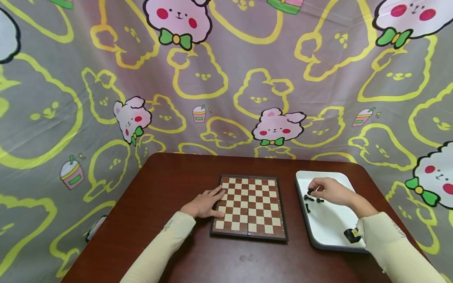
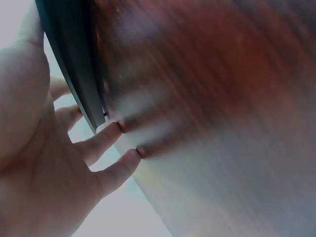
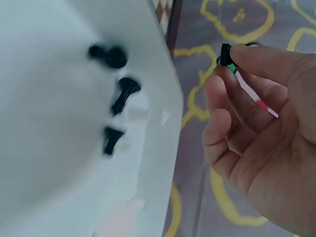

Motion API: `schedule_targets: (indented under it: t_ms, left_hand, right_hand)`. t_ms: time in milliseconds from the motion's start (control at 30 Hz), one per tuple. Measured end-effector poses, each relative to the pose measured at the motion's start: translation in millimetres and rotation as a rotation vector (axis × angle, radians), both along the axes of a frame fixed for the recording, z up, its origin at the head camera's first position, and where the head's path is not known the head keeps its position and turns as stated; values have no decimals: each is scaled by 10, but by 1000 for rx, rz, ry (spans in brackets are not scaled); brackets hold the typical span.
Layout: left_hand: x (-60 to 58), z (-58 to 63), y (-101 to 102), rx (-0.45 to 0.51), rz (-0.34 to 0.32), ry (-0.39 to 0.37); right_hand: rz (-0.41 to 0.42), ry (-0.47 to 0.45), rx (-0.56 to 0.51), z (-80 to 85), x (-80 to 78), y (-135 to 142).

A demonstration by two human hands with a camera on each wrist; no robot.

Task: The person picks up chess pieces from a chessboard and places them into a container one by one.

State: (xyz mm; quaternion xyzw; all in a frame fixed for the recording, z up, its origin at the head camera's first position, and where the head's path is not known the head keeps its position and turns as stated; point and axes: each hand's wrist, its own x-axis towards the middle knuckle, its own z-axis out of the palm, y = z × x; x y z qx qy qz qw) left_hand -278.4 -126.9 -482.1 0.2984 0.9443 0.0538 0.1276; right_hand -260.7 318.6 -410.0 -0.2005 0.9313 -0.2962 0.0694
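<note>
My left hand [image 1: 205,202] lies at the left edge of a brown-and-white chessboard [image 1: 252,204], thumb and fingertips over its squares. In the left wrist view the fingers [image 2: 117,173] are spread, two of them reaching past the board's black side [image 2: 74,59] to the tabletop. Over the white tray [image 1: 332,224], my right hand [image 1: 332,191] pinches a small black chess piece [image 3: 226,54] between thumb and index finger; most of the piece is hidden. Below that hand, other black chess pieces [image 3: 126,94] lie on their sides near the tray's left wall.
The dark wooden table [image 1: 166,177] carries the board in the middle and the tray at the right. A black wrist device [image 1: 352,235] sits at the right cuff. A patterned cloth [image 1: 233,133] hangs behind and beside the table.
</note>
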Motion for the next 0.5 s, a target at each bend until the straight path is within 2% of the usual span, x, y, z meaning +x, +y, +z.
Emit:
schedule_targets:
  t_ms: [267,500]
  left_hand:
    - [-7,17,-10,8,-5,-11]
    - [-7,15,10,4,-3,-17]
  right_hand:
    - [-21,13,80,-121,26,342]
    - [-71,-44,115,-179,79,489]
